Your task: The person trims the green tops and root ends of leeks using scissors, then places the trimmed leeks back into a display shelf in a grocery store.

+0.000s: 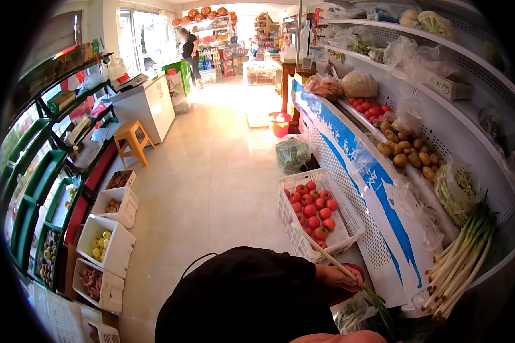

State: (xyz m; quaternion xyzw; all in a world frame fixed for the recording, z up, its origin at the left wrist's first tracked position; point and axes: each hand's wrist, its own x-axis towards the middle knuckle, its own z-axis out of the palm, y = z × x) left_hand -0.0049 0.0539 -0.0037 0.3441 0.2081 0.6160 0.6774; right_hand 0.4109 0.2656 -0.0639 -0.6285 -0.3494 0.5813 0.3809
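My left hand (341,276) comes out of a black sleeve at the lower right and holds a long green onion (326,254). Its white stalk points up-left over the near end of a white plastic crate (356,221) of tomatoes (310,210); its green leaves hang down-right. Dark red material lies behind the hand. Bare skin, seemingly of my right arm, shows at the bottom edge; my right hand is out of view. Below the left hand lie greens in a clear plastic bag (352,315). A bunch of green onions (463,257) rests on the cooler's edge at right.
An open display cooler (347,141) with potatoes (412,152) and bagged beans (455,188) runs along the right. A bagged green vegetable (292,152) sits beyond the crate. At left stand produce boxes (128,240), a yellow stool (133,135) and racks. A person (191,53) stands far back.
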